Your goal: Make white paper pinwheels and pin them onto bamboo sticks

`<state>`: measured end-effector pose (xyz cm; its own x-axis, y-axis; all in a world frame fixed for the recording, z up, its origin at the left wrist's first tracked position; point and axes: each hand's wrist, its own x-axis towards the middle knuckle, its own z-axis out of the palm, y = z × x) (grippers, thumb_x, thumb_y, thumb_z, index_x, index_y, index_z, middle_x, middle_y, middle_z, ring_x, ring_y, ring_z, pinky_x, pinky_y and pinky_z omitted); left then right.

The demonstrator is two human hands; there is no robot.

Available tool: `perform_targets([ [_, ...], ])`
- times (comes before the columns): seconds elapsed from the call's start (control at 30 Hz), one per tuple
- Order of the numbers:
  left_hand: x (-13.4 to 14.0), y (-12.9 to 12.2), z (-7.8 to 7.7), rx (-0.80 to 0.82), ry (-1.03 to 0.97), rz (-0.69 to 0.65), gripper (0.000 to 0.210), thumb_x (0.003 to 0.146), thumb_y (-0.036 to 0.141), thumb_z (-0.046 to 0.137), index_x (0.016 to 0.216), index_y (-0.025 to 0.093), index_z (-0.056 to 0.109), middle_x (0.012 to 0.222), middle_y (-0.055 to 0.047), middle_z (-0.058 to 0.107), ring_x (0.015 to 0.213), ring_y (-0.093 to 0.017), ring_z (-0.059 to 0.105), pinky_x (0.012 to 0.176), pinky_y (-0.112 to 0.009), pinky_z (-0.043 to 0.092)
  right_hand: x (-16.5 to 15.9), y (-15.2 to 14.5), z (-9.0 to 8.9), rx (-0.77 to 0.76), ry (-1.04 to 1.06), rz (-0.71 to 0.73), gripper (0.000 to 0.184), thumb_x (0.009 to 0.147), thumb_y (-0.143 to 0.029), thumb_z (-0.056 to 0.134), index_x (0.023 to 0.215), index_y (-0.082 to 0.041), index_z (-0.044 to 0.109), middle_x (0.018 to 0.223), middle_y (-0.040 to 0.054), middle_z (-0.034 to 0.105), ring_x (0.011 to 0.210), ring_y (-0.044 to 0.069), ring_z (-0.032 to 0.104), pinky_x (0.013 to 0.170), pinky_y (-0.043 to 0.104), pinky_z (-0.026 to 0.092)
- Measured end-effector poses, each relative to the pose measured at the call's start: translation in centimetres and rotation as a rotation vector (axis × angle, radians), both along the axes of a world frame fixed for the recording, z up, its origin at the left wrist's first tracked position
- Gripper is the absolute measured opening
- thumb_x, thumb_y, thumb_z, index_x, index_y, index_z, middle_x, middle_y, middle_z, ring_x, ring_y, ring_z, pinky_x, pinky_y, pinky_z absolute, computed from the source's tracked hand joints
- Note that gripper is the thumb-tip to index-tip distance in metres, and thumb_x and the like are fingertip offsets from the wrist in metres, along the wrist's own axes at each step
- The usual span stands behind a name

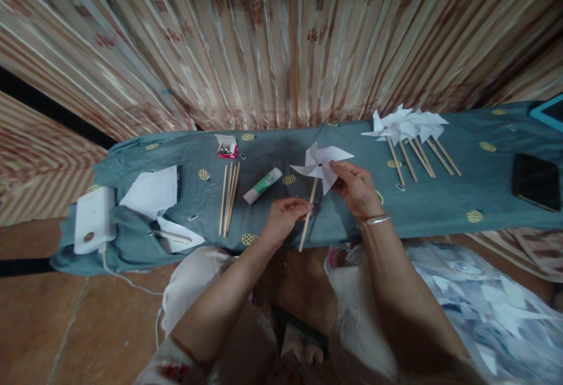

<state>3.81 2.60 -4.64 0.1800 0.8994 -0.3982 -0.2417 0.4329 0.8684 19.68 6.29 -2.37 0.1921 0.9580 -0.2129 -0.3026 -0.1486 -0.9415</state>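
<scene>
A white paper pinwheel (317, 161) on a thin wooden stick (304, 232) is held up over the front of the table. My left hand (287, 215) is closed around the stick below the blades. With its fingertips at the blades' right side, my right hand (355, 188) pinches the paper near the metal pin at the centre. A glue stick (263, 185) with a green label lies just left of the pinwheel. Further left are several loose wooden sticks (229, 200) and a small open red box (227, 148) of metal pins.
Several finished pinwheels (407, 125) lie overlapped at the back right. A dark phone (535, 181) rests at the right. On the left are stacked paper sheets (152, 191), scissors (170, 236) and a white corded device (94, 219). A plastic bag of paper scraps (488, 303) sits below the table.
</scene>
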Motion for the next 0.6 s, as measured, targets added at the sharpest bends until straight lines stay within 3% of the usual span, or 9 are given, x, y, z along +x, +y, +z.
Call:
perform_targets([
  [0.13, -0.01, 0.04, -0.17, 0.01, 0.018, 0.001, 0.035, 0.047, 0.042, 0.089, 0.062, 0.015, 0.072, 0.059, -0.001, 0.067, 0.058, -0.012, 0.059, 0.062, -0.024, 0.046, 0.2, 0.04, -0.33, -0.014, -0.008, 0.006, 0.037, 0.053, -0.052, 0.086, 0.063, -0.023, 0.065, 0.059, -0.0025, 0.065, 0.058, 0.015, 0.06, 0.057, 0.029, 0.048],
  [0.6, -0.16, 0.16, -0.12, 0.021, 0.022, 0.029, 0.036, 0.045, 0.044, 0.089, 0.063, 0.016, 0.073, 0.059, -0.001, 0.068, 0.058, -0.012, 0.059, 0.062, -0.025, 0.047, -0.36, -0.11, -0.05, -0.079, -0.004, 0.01, 0.037, 0.049, -0.047, 0.089, 0.06, -0.02, 0.066, 0.054, -0.0014, 0.066, 0.049, 0.012, 0.06, 0.045, 0.023, 0.046],
])
